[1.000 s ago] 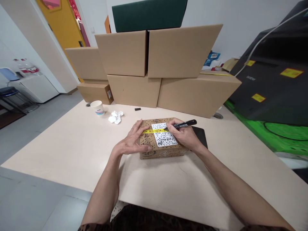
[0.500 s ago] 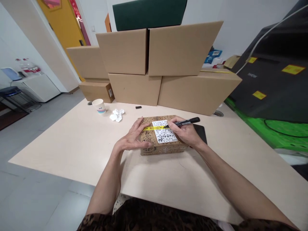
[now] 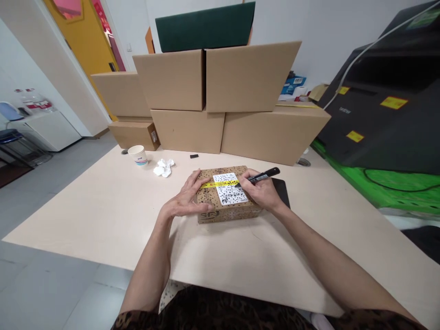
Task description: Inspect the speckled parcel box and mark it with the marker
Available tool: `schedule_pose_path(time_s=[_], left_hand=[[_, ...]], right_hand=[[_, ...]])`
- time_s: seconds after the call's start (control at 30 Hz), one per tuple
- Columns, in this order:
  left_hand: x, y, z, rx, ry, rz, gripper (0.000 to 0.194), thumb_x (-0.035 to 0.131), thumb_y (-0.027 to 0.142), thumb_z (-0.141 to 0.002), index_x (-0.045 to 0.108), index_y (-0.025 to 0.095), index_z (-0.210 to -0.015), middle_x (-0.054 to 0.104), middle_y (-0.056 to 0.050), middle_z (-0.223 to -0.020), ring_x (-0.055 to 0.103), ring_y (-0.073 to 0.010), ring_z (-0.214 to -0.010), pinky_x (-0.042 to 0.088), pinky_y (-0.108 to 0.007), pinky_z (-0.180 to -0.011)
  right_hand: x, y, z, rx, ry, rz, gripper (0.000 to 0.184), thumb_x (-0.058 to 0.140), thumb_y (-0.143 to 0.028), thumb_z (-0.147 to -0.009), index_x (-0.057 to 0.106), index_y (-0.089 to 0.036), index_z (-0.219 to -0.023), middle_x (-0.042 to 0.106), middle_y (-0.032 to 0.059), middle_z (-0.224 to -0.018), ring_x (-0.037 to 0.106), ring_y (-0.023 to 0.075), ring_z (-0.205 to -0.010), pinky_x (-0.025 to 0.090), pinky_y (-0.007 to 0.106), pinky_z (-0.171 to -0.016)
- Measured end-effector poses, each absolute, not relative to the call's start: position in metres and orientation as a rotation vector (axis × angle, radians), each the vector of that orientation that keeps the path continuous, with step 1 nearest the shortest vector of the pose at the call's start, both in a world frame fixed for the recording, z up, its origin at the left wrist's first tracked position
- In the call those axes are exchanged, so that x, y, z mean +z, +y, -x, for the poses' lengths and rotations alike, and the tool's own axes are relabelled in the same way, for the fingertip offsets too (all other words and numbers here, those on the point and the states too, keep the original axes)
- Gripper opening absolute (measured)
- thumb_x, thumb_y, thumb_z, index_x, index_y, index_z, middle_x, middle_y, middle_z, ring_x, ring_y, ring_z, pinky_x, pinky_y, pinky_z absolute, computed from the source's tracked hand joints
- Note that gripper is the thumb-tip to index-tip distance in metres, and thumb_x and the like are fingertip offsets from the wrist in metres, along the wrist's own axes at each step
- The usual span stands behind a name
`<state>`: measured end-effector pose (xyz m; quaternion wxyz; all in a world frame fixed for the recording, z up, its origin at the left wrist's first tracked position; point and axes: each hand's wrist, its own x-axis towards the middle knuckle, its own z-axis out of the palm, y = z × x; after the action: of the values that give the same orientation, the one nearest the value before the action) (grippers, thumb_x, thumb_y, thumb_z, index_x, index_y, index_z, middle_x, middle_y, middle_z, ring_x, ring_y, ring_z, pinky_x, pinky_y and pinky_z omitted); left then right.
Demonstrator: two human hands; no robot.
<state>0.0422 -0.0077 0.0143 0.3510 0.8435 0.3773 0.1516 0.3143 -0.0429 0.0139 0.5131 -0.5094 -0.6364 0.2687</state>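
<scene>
A small cardboard box (image 3: 208, 199) covered in black specks sits on the table in front of me. On its top lie a white label (image 3: 231, 196), also specked with black, and a strip of yellow tape (image 3: 209, 185). My left hand (image 3: 187, 197) steadies the box at its left side, fingers spread over the top and thumb along the front edge. Pinched in my right hand (image 3: 261, 189) is a black marker (image 3: 267, 174), its tip down at the label's upper right part. A flat black object (image 3: 283, 191) shows partly behind the box and my right hand.
Large cardboard boxes (image 3: 254, 78) are stacked along the back, topped by a dark green box (image 3: 206, 28). A paper cup (image 3: 138, 156), crumpled tissue (image 3: 164, 167) and small black cap (image 3: 194, 156) are at back left. A big black machine (image 3: 378, 110) stands to the right.
The marker tip has shifted slightly right and toward me across the label. My left hand keeps its place on the box. The whole view has turned a little.
</scene>
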Motion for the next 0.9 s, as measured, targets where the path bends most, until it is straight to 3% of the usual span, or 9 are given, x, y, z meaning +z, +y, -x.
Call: schedule_pose_path(time_s=[0.2, 0.9], left_hand=[[0.0122, -0.0068, -0.0423, 0.389, 0.97, -2.177, 0.102, 0.076, 0.067, -0.076, 0.031, 0.028, -0.16, -0.008, -0.012, -0.176, -0.01, -0.0395, -0.162, 0.008, -0.063, -0.13], [0.0059, -0.0038, -0.0392, 0.415, 0.95, -2.226, 0.099, 0.074, 0.066, -0.079, 0.031, 0.031, -0.161, -0.006, -0.01, -0.176, -0.007, -0.0418, -0.161, 0.011, -0.068, -0.128]], right_hand=[[0.014, -0.0447, -0.3141, 0.513, -1.439, 1.24, 0.024, 0.06, -0.035, -0.081, 0.053, -0.023, -0.061, 0.047, -0.0041, -0.054, 0.04, 0.0128, -0.054, 0.032, 0.028, -0.054], [0.0128, -0.0378, -0.3173, 0.58, -1.435, 1.194, 0.024, 0.062, -0.035, -0.08, 0.054, -0.022, -0.061, 0.047, -0.0041, -0.056, 0.04, 0.0121, -0.055, 0.032, 0.026, -0.053]])
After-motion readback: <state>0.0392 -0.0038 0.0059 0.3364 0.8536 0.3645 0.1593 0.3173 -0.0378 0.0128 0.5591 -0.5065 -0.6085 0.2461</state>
